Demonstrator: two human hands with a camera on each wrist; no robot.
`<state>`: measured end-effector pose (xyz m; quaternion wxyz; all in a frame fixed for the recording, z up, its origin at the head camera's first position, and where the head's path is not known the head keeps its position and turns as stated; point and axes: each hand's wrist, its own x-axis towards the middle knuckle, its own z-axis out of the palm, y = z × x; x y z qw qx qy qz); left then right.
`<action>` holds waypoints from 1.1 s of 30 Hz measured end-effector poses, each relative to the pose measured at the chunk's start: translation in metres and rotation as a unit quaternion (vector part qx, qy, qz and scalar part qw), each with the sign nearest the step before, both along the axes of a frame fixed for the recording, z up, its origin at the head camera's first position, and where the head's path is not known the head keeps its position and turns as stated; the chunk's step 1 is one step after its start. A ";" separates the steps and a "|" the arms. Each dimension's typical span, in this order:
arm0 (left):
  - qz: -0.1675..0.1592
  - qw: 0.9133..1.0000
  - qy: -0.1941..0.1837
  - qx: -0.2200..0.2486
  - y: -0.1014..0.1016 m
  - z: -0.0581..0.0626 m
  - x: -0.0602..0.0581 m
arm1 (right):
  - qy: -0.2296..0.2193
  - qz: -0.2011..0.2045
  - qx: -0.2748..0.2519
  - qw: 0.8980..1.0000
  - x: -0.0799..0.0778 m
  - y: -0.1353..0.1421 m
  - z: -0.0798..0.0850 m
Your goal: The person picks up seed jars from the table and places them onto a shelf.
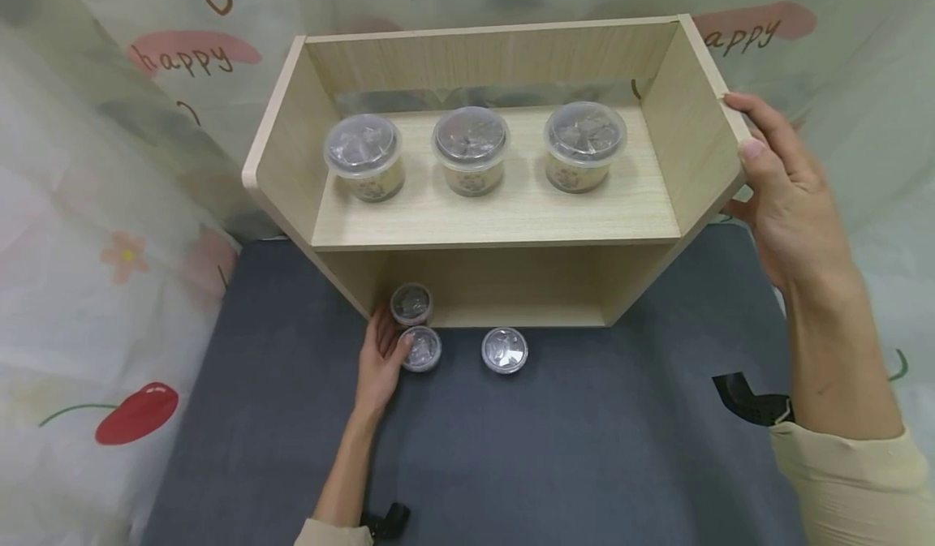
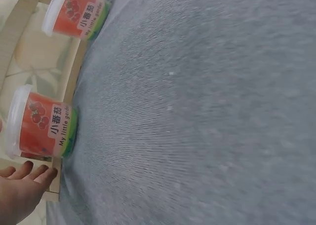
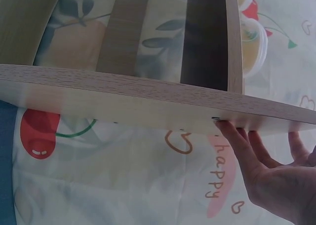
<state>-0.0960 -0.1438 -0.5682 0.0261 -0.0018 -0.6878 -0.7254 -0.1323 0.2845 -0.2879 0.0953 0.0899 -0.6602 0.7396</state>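
Note:
My left hand [image 1: 380,361] is at the lower left of a pale wooden two-tier shelf [image 1: 497,244]. Its thumb touches a small lidded plastic tub [image 1: 422,351] on the cloth, while the extended fingers lie beside another tub [image 1: 411,303] behind it. In the left wrist view, the front tub [image 2: 47,126] has a red and green tomato label, and the fingers reach past its side. My right hand [image 1: 792,197] rests at the shelf's right side panel [image 1: 704,116]. The right wrist view has its fingertips against the panel's outer face [image 3: 163,118].
Three lidded tubs [image 1: 471,150] stand in a row on the upper tier. Another small tub [image 1: 505,350] stands on the grey cloth [image 1: 555,449] before the shelf. Printed fabric [image 1: 109,303] hangs behind and at both sides.

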 end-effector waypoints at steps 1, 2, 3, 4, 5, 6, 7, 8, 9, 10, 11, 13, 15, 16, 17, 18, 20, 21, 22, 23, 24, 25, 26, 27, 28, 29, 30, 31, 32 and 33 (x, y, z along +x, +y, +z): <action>-0.001 1.000 -0.002 0.000 -0.001 -0.001 0.002 | -0.001 0.000 0.000 1.000 0.000 0.000 0.000; -0.002 1.000 -0.005 0.000 -0.001 -0.001 0.005 | 0.000 0.000 0.000 1.000 0.000 0.000 0.000; -0.002 1.000 -0.009 -0.003 -0.002 -0.001 0.007 | 0.000 0.000 -0.001 1.000 0.000 0.000 0.000; -0.002 1.000 -0.013 -0.007 -0.002 -0.002 0.009 | 0.001 0.000 -0.002 1.000 0.000 0.000 0.000; -0.004 1.000 -0.016 -0.010 -0.003 -0.002 0.010 | 0.002 0.001 -0.003 1.000 0.000 0.000 -0.001; -0.006 1.000 -0.018 -0.012 -0.004 -0.002 0.012 | 0.003 0.002 -0.005 1.000 0.000 0.000 -0.001; -0.007 1.000 -0.020 -0.014 -0.004 -0.002 0.014 | 0.003 0.002 -0.007 1.000 0.000 0.000 -0.001; -0.008 1.000 -0.022 -0.016 -0.005 -0.002 0.015 | 0.004 0.002 -0.006 1.000 0.000 0.000 -0.001; -0.009 1.000 -0.023 -0.017 -0.006 -0.003 0.017 | 0.004 0.003 -0.006 1.000 0.000 0.000 -0.001; -0.011 1.000 -0.023 -0.016 -0.006 -0.003 0.018 | 0.005 0.003 -0.007 1.000 0.000 0.000 -0.001; -0.011 1.000 -0.024 -0.016 -0.007 -0.004 0.020 | 0.004 0.004 -0.008 1.000 0.000 0.000 -0.001; -0.013 1.000 -0.024 -0.013 -0.008 -0.005 0.023 | 0.004 0.004 -0.008 1.000 0.000 -0.001 -0.001; -0.017 0.999 -0.023 -0.021 -0.009 -0.006 0.025 | 0.004 0.004 -0.011 1.000 0.000 0.000 -0.002; -0.021 0.999 -0.021 -0.026 -0.009 -0.006 0.026 | 0.003 0.003 -0.012 1.000 0.000 0.000 -0.002; -0.026 0.999 -0.019 -0.032 -0.010 -0.007 0.027 | 0.003 0.001 -0.012 1.000 0.000 0.000 -0.002; -0.030 0.999 -0.019 -0.039 -0.010 -0.008 0.028 | 0.003 0.000 -0.012 1.000 -0.001 0.000 -0.002; -0.038 0.997 -0.020 -0.058 -0.011 -0.010 0.029 | 0.003 0.001 -0.014 1.000 -0.001 0.000 -0.002; -0.040 0.997 -0.022 -0.064 -0.011 -0.011 0.030 | 0.004 0.001 -0.014 1.000 -0.001 0.000 -0.002; -0.041 0.997 -0.023 -0.067 -0.011 -0.011 0.030 | 0.005 0.001 -0.014 1.000 -0.001 0.000 -0.003; -0.042 0.996 -0.025 -0.068 -0.011 -0.012 0.030 | 0.006 0.001 -0.014 1.000 -0.001 0.000 -0.003; -0.042 0.996 -0.027 -0.068 -0.011 -0.013 0.030 | 0.006 0.002 -0.015 1.000 -0.001 0.000 -0.003; -0.040 0.997 -0.027 -0.066 -0.011 -0.013 0.030 | 0.007 0.002 -0.017 1.000 -0.001 0.000 -0.004; -0.039 0.997 -0.029 -0.063 -0.011 -0.013 0.030 | 0.007 0.002 -0.018 1.000 -0.001 0.001 -0.004; -0.038 0.997 -0.029 -0.062 -0.011 -0.014 0.030 | 0.007 0.001 -0.020 1.000 -0.001 0.001 -0.004; -0.036 0.997 -0.030 -0.060 -0.010 -0.014 0.030 | 0.007 0.000 -0.021 1.000 -0.001 0.001 -0.004; -0.033 0.997 -0.030 -0.060 -0.010 -0.014 0.030 | 0.007 0.000 -0.023 1.000 -0.002 0.001 -0.005; -0.030 0.997 -0.030 -0.060 -0.009 -0.014 0.030 | 0.007 -0.001 -0.025 1.000 -0.001 0.001 -0.005; -0.026 0.997 -0.029 -0.061 -0.008 -0.013 0.030 | 0.006 -0.002 -0.026 1.000 -0.001 0.001 -0.004; -0.024 0.997 -0.026 -0.068 -0.007 -0.010 0.030 | 0.006 -0.003 -0.027 1.000 -0.001 0.001 -0.004; -0.020 0.997 -0.023 -0.072 -0.005 -0.008 0.031 | 0.006 -0.005 -0.027 1.000 -0.001 0.001 -0.004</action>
